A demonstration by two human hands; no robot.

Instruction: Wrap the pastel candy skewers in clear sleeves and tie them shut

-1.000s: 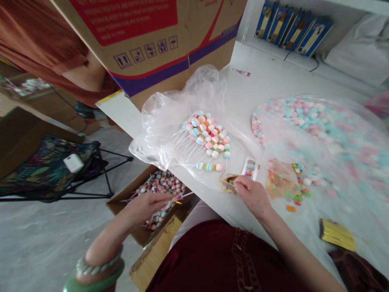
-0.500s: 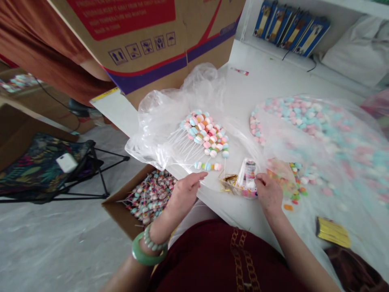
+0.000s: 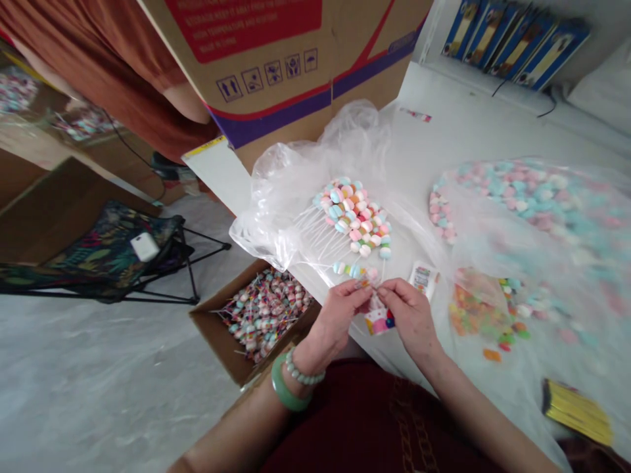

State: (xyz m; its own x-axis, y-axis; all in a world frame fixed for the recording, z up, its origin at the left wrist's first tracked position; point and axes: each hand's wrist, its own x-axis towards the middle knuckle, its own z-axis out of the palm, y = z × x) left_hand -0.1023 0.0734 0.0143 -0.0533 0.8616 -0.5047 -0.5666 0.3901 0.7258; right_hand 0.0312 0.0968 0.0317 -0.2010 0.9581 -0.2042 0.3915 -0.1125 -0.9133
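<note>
My left hand (image 3: 336, 318), with a green bangle and a beaded bracelet at its wrist, is closed on the top edge of a small printed plastic bag (image 3: 379, 322). Fingertips of my right hand (image 3: 408, 316) pinch the same edge from the other side, and the bag hangs below both hands. Just beyond the fingers lies a marshmallow skewer (image 3: 348, 269) on the table, partly hidden. Behind it is a pile of marshmallow skewers (image 3: 355, 213), their white sticks pointing left. Beside my right hand rests a stack of clear printed bags (image 3: 424, 277).
A carton of wrapped skewers (image 3: 266, 309) stands below the table's left edge. Loose marshmallows (image 3: 517, 184) under plastic sheeting and gummy candies (image 3: 476, 302) lie to the right, near gold twist ties (image 3: 576, 410). A big cardboard box (image 3: 276, 125) stands behind; a person in orange-brown (image 3: 123, 59) is beyond.
My right hand has moved left from the bag stack, bringing a printed bag with it. My left hand has closed on that bag. The view has shifted leftward.
</note>
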